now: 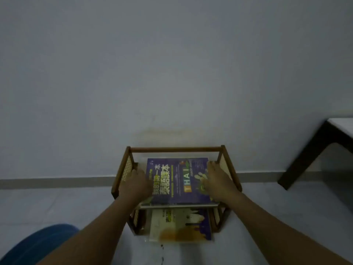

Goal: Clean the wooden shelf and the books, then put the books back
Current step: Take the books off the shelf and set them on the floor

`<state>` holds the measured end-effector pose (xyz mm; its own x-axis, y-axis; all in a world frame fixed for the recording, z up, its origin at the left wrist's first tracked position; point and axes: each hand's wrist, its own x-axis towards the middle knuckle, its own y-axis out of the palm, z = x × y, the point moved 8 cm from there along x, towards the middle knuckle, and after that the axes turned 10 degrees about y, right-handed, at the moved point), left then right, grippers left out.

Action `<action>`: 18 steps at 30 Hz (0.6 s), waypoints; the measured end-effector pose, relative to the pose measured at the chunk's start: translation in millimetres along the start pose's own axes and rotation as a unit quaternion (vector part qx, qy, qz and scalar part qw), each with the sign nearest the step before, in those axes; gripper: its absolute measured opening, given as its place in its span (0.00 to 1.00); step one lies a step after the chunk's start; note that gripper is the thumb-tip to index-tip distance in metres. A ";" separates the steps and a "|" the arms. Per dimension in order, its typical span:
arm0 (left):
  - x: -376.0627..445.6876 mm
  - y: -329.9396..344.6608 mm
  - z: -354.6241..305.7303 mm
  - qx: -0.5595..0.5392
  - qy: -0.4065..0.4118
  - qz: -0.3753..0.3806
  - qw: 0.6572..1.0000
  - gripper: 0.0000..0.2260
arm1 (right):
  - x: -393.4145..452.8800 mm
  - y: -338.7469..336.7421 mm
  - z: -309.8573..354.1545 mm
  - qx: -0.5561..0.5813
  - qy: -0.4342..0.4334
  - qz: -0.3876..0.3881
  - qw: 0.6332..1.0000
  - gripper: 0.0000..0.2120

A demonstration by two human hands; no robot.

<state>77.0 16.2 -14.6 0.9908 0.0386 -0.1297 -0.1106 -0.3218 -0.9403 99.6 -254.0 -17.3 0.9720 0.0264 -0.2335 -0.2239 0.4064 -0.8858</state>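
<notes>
Count, head view, single frame.

Wooden shelf (176, 150): 1, centre of frame, low against the wall. Cane side panels visible on it: 2 upper ones, left and right.

Books: 2. Purple book (177, 180), centre, flat on the upper level. Pale book (181, 224) with purple and orange patches, lower centre, under the first.

Hands: 2. Left hand (136, 183) at centre left, right hand (219, 181) at centre right. Bare forearms: 2.

Dark table (315, 150): 1, right edge; legs visible: 1.

Blue-clad knee (42, 243): 1, lower left corner.

brown wooden shelf (172, 149), purple book (177, 180), grey wall (172, 64)
</notes>
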 end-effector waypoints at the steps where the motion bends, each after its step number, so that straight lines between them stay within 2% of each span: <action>1: 2.0 7.7 4.7 -0.010 -0.015 -0.005 1.000 0.24 | 3.4 10.2 -2.5 -0.010 0.015 -0.003 1.000 0.33; 3: 8.8 24.6 9.8 -0.043 -0.028 -0.031 0.998 0.20 | 14.3 32.3 -10.5 -0.018 0.041 -0.012 0.999 0.33; 5: 16.3 36.2 12.7 -0.066 -0.052 -0.020 0.996 0.17 | 25.4 48.4 -16.5 -0.019 0.087 0.007 0.996 0.33; 7: 19.7 53.7 18.0 -0.097 -0.080 -0.020 0.992 0.18 | 31.7 68.3 -22.5 -0.022 0.122 0.027 0.992 0.34; 10: 25.4 62.8 15.8 -0.117 -0.075 -0.025 0.990 0.11 | 35.8 72.5 -21.4 -0.009 0.136 -0.006 0.991 0.32; 13: 27.0 66.6 17.0 -0.198 -0.101 -0.043 0.974 0.03 | 34.1 65.6 -23.9 0.096 0.145 -0.064 0.983 0.26; 18: 26.8 66.1 20.7 -0.374 -0.140 -0.040 0.916 0.09 | 38.2 62.2 -38.0 0.282 0.200 -0.058 0.936 0.27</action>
<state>94.6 15.6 -86.7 0.9231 0.2977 -0.2434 0.1496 -0.8611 -0.4859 120.1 -262.4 -96.6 0.8573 -0.3473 -0.3801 0.0659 0.8062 -0.5879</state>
